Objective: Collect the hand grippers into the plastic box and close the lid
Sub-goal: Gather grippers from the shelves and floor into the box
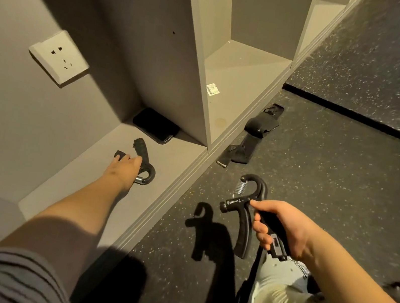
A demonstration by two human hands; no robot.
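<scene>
A black hand gripper [145,160] with a steel spring lies on the low grey shelf [88,180] at the left. My left hand [124,168] reaches onto it, fingers closing over its handles. My right hand [278,228] is shut on a second black hand gripper [245,206], held above the speckled floor with its spring end up. No plastic box is in view.
A dark phone [155,125] lies in the shelf's back corner. Black straps and a pouch [251,136] lie on the floor beside the cabinet base. A wall socket [58,56] is on the left wall. My grey shoe [275,296] is at the bottom right.
</scene>
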